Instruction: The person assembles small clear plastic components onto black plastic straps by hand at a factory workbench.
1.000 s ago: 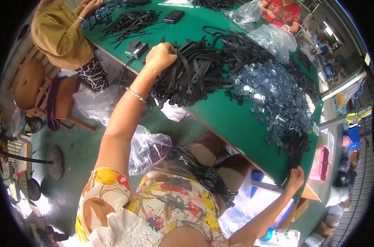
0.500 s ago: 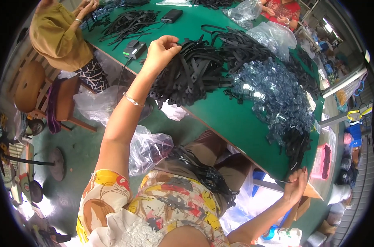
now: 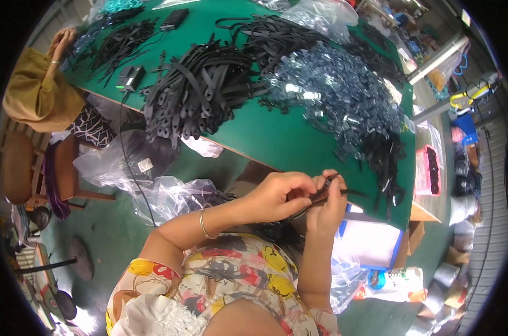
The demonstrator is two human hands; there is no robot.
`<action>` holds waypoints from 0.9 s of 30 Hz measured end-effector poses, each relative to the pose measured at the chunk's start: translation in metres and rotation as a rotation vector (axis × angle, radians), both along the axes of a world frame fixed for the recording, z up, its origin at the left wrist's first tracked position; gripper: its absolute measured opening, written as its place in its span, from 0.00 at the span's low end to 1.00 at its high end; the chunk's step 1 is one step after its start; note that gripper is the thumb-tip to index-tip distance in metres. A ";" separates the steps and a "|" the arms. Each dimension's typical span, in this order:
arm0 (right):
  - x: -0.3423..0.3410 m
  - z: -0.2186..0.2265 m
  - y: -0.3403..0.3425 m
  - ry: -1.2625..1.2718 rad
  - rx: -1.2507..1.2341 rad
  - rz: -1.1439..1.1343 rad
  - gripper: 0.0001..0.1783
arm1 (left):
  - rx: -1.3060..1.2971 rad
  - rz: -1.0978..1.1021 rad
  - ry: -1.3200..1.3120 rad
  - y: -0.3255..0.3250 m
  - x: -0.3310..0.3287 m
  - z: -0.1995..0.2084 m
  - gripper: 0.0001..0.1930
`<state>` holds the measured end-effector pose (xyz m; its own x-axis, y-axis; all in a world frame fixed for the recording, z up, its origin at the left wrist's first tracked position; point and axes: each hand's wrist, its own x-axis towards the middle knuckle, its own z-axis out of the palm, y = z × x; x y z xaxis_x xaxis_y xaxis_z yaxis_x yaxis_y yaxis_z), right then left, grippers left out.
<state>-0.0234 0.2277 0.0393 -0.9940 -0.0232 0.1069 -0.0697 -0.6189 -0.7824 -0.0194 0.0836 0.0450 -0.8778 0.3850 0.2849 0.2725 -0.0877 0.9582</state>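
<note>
Fingers [image 3: 302, 183] of the left hand [image 3: 279, 194] and right hand [image 3: 326, 209] grasp one dark strap [image 3: 353, 192] at the surface's [image 3: 265, 134] near edge, one heap of bluish clear pieces [image 3: 343, 95] lying toward its right edge.

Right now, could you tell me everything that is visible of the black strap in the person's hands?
The black strap is narrow, dark and flat-looking, perhaps webbing or soft plastic. The left hand and right hand both hold it near the edge of the green table. One end sticks out to the right, past the right hand; the hands hide much of the rest, so its full length is unclear.
</note>
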 end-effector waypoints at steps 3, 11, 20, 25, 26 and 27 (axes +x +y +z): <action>0.008 -0.003 0.020 -0.073 0.021 -0.152 0.09 | 0.036 -0.013 0.104 0.017 -0.020 -0.013 0.08; 0.012 -0.001 0.058 -0.159 -0.038 -0.027 0.09 | -0.612 0.427 0.611 0.075 -0.099 -0.025 0.12; 0.023 -0.009 0.068 -0.252 0.138 -0.020 0.11 | -0.734 0.386 0.419 0.080 -0.112 -0.035 0.06; 0.023 -0.011 0.062 -0.253 0.223 -0.046 0.09 | -0.758 0.487 0.539 0.056 -0.084 -0.040 0.04; 0.024 -0.012 0.059 -0.248 0.242 -0.052 0.10 | -0.696 0.501 0.478 0.052 -0.078 -0.042 0.04; 0.024 -0.010 0.053 -0.250 0.253 -0.077 0.11 | -0.648 0.493 0.416 0.045 -0.072 -0.042 0.05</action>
